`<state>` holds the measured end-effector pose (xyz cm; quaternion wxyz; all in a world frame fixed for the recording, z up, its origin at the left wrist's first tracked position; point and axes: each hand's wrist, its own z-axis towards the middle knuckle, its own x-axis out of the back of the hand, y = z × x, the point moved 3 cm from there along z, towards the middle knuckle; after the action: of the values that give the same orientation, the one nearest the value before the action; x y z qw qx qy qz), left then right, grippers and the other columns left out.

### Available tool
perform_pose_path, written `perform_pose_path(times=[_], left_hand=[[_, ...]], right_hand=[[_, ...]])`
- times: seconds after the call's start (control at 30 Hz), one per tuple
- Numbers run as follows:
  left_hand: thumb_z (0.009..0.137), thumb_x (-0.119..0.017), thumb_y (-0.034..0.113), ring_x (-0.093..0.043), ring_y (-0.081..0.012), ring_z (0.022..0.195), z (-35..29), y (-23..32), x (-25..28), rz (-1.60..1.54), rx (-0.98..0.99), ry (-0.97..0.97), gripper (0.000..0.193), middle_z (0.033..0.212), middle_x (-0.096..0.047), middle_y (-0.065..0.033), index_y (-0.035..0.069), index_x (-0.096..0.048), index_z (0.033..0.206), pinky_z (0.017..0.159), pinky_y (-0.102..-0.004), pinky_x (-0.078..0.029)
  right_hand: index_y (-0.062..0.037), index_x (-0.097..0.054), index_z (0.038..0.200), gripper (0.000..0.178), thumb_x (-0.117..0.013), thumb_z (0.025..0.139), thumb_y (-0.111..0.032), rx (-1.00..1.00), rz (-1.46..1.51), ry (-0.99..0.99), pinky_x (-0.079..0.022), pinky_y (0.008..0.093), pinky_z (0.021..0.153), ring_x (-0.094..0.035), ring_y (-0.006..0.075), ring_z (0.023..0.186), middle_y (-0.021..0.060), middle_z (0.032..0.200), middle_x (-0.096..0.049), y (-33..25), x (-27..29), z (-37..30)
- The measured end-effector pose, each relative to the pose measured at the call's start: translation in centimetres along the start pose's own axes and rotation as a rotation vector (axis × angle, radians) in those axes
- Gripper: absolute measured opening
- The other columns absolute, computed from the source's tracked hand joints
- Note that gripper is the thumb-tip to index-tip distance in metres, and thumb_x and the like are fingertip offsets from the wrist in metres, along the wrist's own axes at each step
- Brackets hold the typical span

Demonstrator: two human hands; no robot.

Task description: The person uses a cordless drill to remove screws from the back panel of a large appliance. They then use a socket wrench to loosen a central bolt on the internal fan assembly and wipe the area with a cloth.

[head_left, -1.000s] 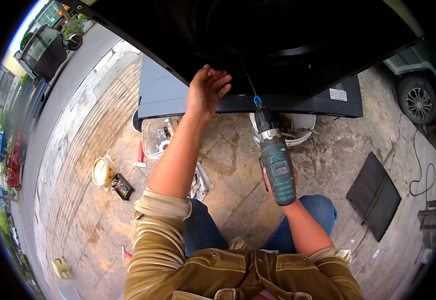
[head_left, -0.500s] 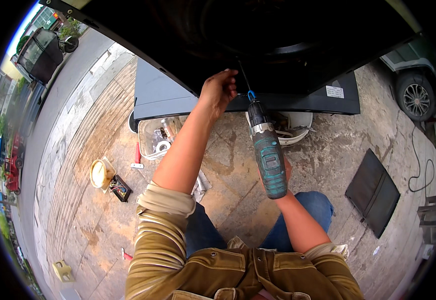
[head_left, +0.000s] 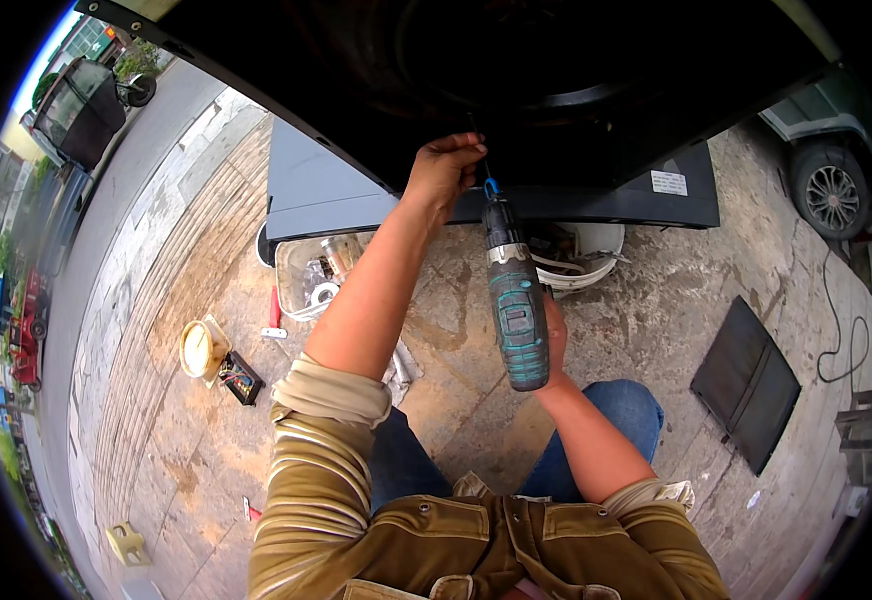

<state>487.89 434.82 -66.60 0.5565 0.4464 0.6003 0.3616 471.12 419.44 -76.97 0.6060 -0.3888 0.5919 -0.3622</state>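
Gripping a teal-and-black drill (head_left: 518,325), the right hand (head_left: 554,340) wrapped round it, its thin bit (head_left: 488,168) pointing into the black housing (head_left: 596,60), the left hand (head_left: 439,180) just beside the bit, fingers curled, pinching it or not I cannot tell, a white bucket (head_left: 578,280) below.

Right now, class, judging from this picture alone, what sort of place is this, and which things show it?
Probably an outdoor roadside pavement: a grey road runs along the left, a covered vehicle stands at upper left, and a spoked vehicle wheel shows at right.
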Motion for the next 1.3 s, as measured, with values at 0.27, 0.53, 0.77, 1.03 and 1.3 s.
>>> perform_pose_path(times=[0.27, 0.53, 0.77, 1.03, 1.3], left_hand=[[0.080, -0.060, 0.001, -0.043, -0.0050, 0.062, 0.2, -0.2, 0.5, 0.022, -0.028, 0.006, 0.015, 0.073, -0.053, 0.0058, 0.005, -0.063, 0.094, 0.057, -0.0203, -0.037], [0.085, -0.062, 0.016, -0.048, -0.0055, 0.067, -1.2, 1.6, 0.9, 0.611, -0.257, 0.096, 0.028, 0.074, -0.058, 0.0006, -0.001, -0.062, 0.107, 0.061, -0.0206, -0.039], [0.086, -0.062, 0.024, -0.058, -0.0135, 0.092, -4.7, 6.1, 2.0, 0.836, -0.420, 0.066, 0.033, 0.096, -0.066, -0.0101, -0.001, -0.061, 0.108, 0.084, -0.0247, -0.042], [0.086, -0.061, 0.023, -0.057, -0.0131, 0.088, -5.3, 4.6, 4.5, 0.826, -0.311, 0.074, 0.031, 0.092, -0.065, -0.0083, 0.000, -0.062, 0.107, 0.080, -0.0255, -0.043], [0.087, -0.060, 0.021, -0.057, -0.0132, 0.086, -5.4, 3.9, 5.1, 0.835, -0.360, 0.057, 0.029, 0.092, -0.065, -0.0081, 0.000, -0.062, 0.107, 0.079, -0.0257, -0.043]], right_hand=[[-0.0019, -0.053, 0.104, 0.026, -0.057, 0.080, -0.013, 0.590, -1.113, 0.108, -0.048, 0.0341, 0.065, -0.058, 0.0255, 0.073, 0.0109, 0.086, -0.057, -1.6, -0.9, -0.4], [-0.0015, -0.048, 0.116, 0.065, -0.066, 0.054, 0.000, 0.603, -1.266, 0.011, -0.045, 0.0406, 0.071, -0.052, 0.0355, 0.087, 0.0153, 0.094, -0.049, -3.3, -1.9, -0.8], [-0.0031, -0.053, 0.103, 0.043, -0.061, 0.060, 0.001, 0.637, -1.170, 0.083, -0.046, 0.0397, 0.068, -0.054, 0.0349, 0.082, 0.0137, 0.089, -0.052, -3.5, -1.8, -0.5], [-0.0033, -0.054, 0.098, 0.034, -0.059, 0.064, -0.002, 0.628, -1.206, 0.145, -0.046, 0.0394, 0.068, -0.055, 0.0343, 0.081, 0.0133, 0.087, -0.053, -2.5, -2.5, -0.5], [-0.0009, -0.054, 0.102, 0.036, -0.063, 0.067, -0.005, 0.629, -1.226, 0.133, -0.046, 0.0397, 0.070, -0.056, 0.0350, 0.085, 0.0152, 0.095, -0.055, -2.1, -2.6, -0.4]])
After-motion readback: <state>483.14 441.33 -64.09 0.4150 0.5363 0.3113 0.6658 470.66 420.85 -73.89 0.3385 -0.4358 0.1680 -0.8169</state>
